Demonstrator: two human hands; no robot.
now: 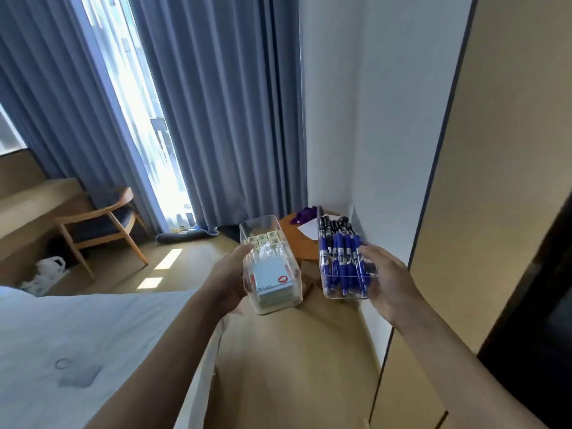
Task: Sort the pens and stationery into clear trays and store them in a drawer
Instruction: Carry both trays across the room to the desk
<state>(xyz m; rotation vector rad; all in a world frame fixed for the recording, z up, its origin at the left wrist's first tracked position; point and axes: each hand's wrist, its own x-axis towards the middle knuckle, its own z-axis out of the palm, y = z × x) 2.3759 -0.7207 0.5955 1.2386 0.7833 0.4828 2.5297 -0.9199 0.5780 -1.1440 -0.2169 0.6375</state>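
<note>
I carry two clear trays in the air above the floor. My left hand (227,278) grips the left side of a clear tray (261,226) that holds a pale blue pad of sticky notes (272,281) and several small yellowish boxes (265,237). My right hand (385,280) grips the right side of a second clear tray (343,295) packed with several blue pens (342,258) lying lengthwise. The two trays are side by side, a small gap between them.
A white bed (77,351) lies at the lower left. A tall beige wardrobe (495,212) stands at the right. Beyond the trays is a small round wooden table (294,235) with a purple item and paper. A wooden chair (105,224) stands by the curtains.
</note>
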